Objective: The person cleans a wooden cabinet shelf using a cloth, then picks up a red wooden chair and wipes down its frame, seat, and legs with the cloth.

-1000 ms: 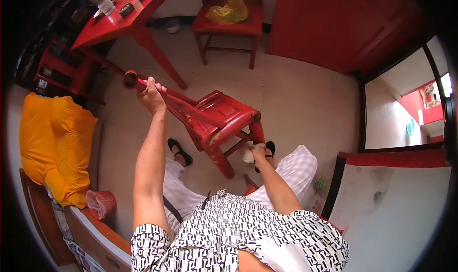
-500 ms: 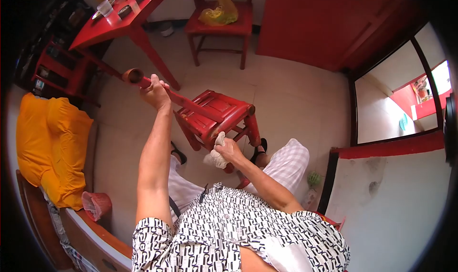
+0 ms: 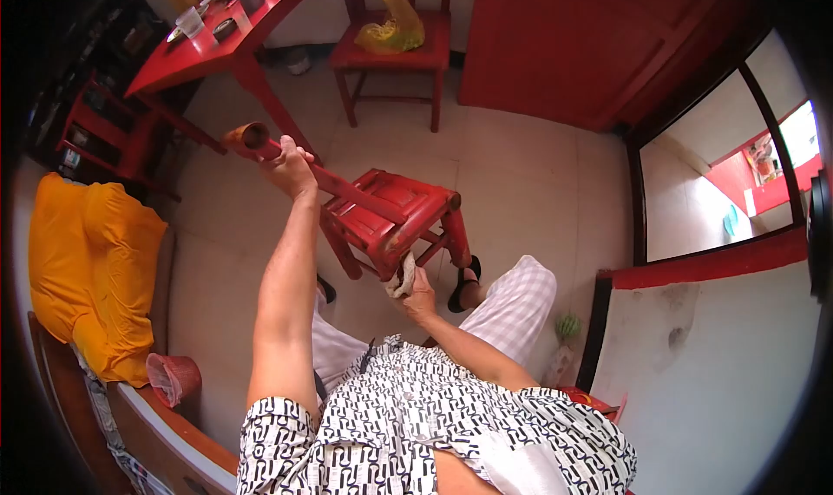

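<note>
A small red bamboo chair (image 3: 369,207) is held tilted over the floor between my knees. My left hand (image 3: 291,170) is wrapped round its long red bar, near the hollow, bare-wood end (image 3: 254,137). Low on the near side, my right hand (image 3: 419,298) grips a whitish cloth (image 3: 399,280) against the chair's near leg, just under the seat corner. Part of that leg is hidden by the cloth and fingers.
Ahead, a yellow plastic bag (image 3: 392,28) lies on a red chair (image 3: 392,54). A red table (image 3: 186,64) with cups and dishes stands ahead left. An orange cover (image 3: 95,269) and a red wastebasket (image 3: 173,380) are at left. A green ball-like object (image 3: 567,326) lies right.
My right hand and the cloth have moved down along the chair's near leg. My left hand keeps its grip on the bar, shifted slightly right in view.
</note>
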Demonstrator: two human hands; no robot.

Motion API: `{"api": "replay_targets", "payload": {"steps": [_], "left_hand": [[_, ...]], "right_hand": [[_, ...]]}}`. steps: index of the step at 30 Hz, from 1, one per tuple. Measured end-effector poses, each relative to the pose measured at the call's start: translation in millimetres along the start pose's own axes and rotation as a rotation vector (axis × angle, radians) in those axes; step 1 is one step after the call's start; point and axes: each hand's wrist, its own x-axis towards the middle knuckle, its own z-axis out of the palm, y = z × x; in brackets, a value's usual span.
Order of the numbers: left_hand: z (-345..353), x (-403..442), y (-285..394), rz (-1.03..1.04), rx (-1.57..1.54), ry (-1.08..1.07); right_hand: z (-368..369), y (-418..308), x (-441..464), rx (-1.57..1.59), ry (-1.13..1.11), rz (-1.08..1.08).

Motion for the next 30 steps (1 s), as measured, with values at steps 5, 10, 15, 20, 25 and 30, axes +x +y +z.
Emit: {"api": "replay_targets", "payload": {"steps": [5,10,15,20,25,30], "left_hand": [[5.4,-6.1,10.8,0.005,0.0,-0.027],[12.4,-16.7,17.1,-0.001,0.023,-0.079],[17.9,-20.0,12.1,-0.012,-0.007,-0.143],[20.2,-29.3,21.0,-0.014,-0.002,-0.222],[17.1,-32.4,7.6,-0.051,-0.065,-0.327],[12.9,-37.5,7.9,-0.107,-0.036,-0.405]], "right_hand": [[8.8,27.9,4.3,-0.136,-0.103,0.04],[13.0,38.9,0.3,-0.253,-0.21,0.043],[13.4,52.3,1.9,-0.315,-0.275,0.025],[5.6,51.2,-0.5,-0.49,-0.318,-0.132],[5.2,51.5,0.9,-0.582,-0.364,-0.189],[-4.2,36.9,-0.7,-0.471,-0.319,-0.02]]}}
